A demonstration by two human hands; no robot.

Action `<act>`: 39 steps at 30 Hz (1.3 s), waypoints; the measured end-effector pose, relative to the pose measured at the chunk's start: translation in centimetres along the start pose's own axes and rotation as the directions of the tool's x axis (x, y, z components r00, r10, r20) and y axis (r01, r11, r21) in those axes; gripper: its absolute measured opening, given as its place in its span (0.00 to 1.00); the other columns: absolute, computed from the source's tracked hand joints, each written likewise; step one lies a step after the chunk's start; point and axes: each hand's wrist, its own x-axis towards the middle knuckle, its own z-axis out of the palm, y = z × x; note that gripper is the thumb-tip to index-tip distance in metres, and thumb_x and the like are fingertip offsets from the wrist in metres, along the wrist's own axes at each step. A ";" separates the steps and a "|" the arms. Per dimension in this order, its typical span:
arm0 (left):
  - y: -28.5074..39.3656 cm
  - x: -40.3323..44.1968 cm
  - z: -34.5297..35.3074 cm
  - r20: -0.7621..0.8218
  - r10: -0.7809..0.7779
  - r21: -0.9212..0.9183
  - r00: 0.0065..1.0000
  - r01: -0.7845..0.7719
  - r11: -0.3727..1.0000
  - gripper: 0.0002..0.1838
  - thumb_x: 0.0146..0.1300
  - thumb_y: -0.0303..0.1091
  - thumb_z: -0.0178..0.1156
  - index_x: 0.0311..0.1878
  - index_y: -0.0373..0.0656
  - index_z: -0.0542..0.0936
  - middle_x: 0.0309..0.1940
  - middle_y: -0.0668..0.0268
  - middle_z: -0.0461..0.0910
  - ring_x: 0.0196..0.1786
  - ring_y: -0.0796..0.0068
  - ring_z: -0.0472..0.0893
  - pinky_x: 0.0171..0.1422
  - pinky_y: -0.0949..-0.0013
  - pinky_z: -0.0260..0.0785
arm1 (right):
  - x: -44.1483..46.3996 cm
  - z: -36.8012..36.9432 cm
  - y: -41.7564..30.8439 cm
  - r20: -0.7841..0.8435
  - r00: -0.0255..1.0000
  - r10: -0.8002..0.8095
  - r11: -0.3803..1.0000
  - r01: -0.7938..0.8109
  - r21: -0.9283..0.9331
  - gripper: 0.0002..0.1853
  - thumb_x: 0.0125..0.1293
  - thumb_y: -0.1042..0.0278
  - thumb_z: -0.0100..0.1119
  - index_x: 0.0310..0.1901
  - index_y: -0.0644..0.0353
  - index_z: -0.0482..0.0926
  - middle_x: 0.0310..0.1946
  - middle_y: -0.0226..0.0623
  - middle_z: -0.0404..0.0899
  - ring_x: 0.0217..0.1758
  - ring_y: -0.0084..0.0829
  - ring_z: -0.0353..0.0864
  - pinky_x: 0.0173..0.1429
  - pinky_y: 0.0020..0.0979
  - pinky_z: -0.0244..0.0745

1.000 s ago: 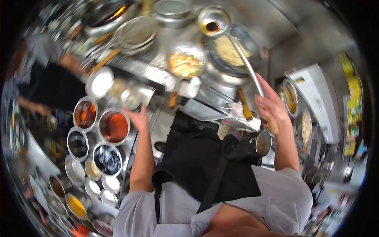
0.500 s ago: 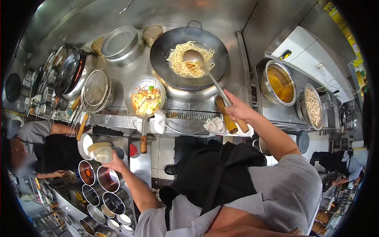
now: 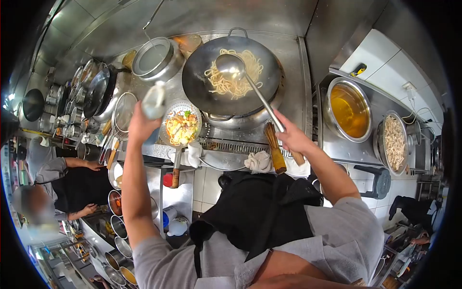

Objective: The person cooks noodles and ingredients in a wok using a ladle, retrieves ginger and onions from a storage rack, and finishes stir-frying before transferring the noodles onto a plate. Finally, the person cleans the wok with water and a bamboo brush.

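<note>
Steel kitchen all round, with a shiny metal back wall (image 3: 269, 17) past both grips and a steel tabletop (image 3: 296, 96) running under the cooking gear. The right grip (image 3: 290, 136) is closed round the handle of a ladle (image 3: 262, 98), with the wooden end poking out on the body side. From that grip the ladle slants forward and left, so its bowl sits over the noodles (image 3: 251, 62) in a big dark wok (image 3: 197, 84). Can't tell if it's actually touching them tbh

The left grip (image 3: 140, 124) is wrapped round a pale bottle (image 3: 154, 101), raised and kinda blurry, so I can't make out what's inside. Just right of that grip there's a perforated strainer (image 3: 167, 137) with chopped food (image 3: 183, 127) in it, yellow and red bits plus some green. A round mesh sieve (image 3: 126, 111) is just to the left of the same grip

Just left of the right grip lies a bamboo brush (image 3: 275, 151), with a crumpled white cloth (image 3: 259, 163) beside it. Well off to the right of that grip: a metal pot (image 3: 368, 127) of amber liquid (image 3: 349, 111), then a bowl of pale shreds (image 3: 394, 142). Another person (image 3: 79, 185) in a dark apron stands to the left of the left grip
</note>
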 end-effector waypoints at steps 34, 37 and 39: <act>-17.2 -16.4 6.0 -0.453 -0.482 -0.498 0.750 0.235 0.835 0.51 0.44 0.31 0.77 0.70 0.34 0.57 0.59 0.51 0.71 0.60 0.58 0.75 0.66 0.60 0.68 | 4.0 3.0 -0.2 -0.091 0.953 0.288 0.955 -0.293 -0.049 0.43 0.68 0.74 0.52 0.80 0.41 0.44 0.41 0.55 0.84 0.31 0.42 0.84 0.37 0.40 0.78; -21.0 -20.1 6.8 -0.495 -0.556 -0.594 0.667 0.208 0.777 0.54 0.44 0.30 0.77 0.71 0.32 0.54 0.61 0.49 0.68 0.63 0.57 0.73 0.70 0.59 0.65 | 1.8 1.9 -0.8 0.219 0.941 0.258 0.864 -0.326 0.383 0.44 0.65 0.79 0.52 0.80 0.40 0.47 0.22 0.30 0.72 0.16 0.22 0.68 0.19 0.27 0.63; -22.5 -22.0 7.3 -0.572 -0.570 -0.487 0.591 0.314 0.815 0.57 0.44 0.29 0.77 0.73 0.31 0.50 0.64 0.47 0.65 0.66 0.55 0.70 0.73 0.58 0.62 | 1.0 -0.4 1.8 0.242 0.945 0.220 0.878 -0.300 0.373 0.45 0.63 0.81 0.51 0.80 0.40 0.48 0.20 0.27 0.69 0.15 0.19 0.65 0.18 0.25 0.61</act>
